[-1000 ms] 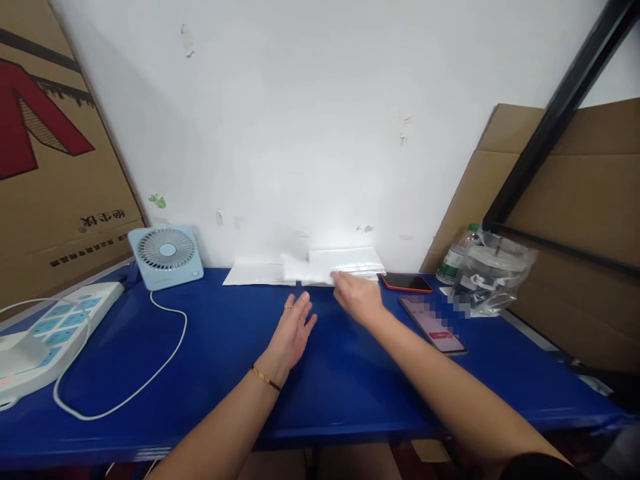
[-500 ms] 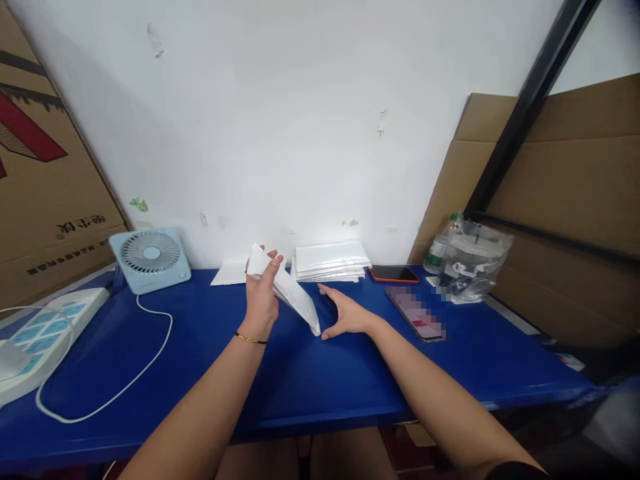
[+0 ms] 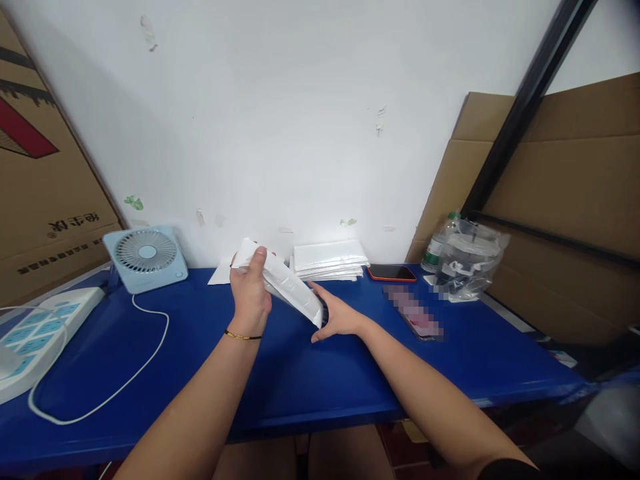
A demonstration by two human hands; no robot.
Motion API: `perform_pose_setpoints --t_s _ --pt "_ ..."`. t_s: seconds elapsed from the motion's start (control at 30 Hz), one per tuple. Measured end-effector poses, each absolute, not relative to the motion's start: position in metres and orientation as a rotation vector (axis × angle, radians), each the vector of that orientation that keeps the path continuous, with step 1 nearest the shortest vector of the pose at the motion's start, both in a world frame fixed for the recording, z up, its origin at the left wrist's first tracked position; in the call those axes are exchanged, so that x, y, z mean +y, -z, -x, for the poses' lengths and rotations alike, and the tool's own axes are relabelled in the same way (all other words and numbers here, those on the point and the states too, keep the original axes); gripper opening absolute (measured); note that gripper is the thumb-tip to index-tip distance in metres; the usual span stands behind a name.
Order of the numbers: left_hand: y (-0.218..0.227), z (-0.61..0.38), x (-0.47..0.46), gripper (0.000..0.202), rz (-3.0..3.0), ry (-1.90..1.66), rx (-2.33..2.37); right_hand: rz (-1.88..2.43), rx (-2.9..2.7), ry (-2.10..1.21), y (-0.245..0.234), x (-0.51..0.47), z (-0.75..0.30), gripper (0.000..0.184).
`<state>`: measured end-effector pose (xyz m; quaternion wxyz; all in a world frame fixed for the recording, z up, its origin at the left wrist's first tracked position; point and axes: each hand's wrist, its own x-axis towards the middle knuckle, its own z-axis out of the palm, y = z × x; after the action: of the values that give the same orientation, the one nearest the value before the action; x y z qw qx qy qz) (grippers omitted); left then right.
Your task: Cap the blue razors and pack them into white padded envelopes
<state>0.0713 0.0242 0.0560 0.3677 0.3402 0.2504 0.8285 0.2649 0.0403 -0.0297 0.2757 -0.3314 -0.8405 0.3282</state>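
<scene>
My left hand is closed around a long white packet, thumb on top and fingers behind it. The packet slants down to the right, raised over the blue table. Curved around its lower end is my right hand, thumb below and a finger above. A dark thing shows between the packet's end and my right palm; most of it is hidden, so its kind is unclear. Behind the packet lies a stack of flat white packets, with a white sheet to its left.
On the blue table, a light blue fan and a white power strip stand left, with a white cable. A red-edged phone, another phone, a bottle and a plastic-wrapped container are right.
My left hand has shifted a little left with the packet, which is now less steep. My right hand has come up to the packet's lower end from a small gap away.
</scene>
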Motion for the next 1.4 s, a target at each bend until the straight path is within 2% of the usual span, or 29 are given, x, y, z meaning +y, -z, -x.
perform_pose_setpoints --t_s 0.17,0.37,0.5,0.93,1.2,1.3,1.4 --pt "-0.066 -0.063 0.019 0.032 -0.893 -2.102 0.648 0.967 -2.289 -0.796 0.031 0.043 -0.271 0.117" --pt "-0.066 -0.056 0.008 0.037 -0.840 -2.069 0.676 1.045 -2.390 -0.485 0.041 0.047 -0.255 0.070" --pt "-0.069 -0.042 0.005 0.036 -0.764 -2.097 0.707 1.076 -2.423 -0.402 0.043 0.044 -0.249 0.052" --pt "-0.105 0.029 -0.018 0.028 -0.948 -2.113 0.790 1.079 -2.542 -0.377 0.039 0.038 -0.253 0.061" --pt "-0.149 0.027 -0.033 0.039 -1.320 -2.053 0.705 1.076 -2.555 -0.384 0.040 0.038 -0.254 0.066" --pt "-0.137 0.028 -0.008 0.057 -1.560 -2.054 0.879 1.076 -2.573 -0.361 0.040 0.038 -0.254 0.067" --pt "-0.100 0.031 0.030 0.066 -1.810 -1.773 1.387 1.061 -2.575 -0.354 0.039 0.038 -0.255 0.066"
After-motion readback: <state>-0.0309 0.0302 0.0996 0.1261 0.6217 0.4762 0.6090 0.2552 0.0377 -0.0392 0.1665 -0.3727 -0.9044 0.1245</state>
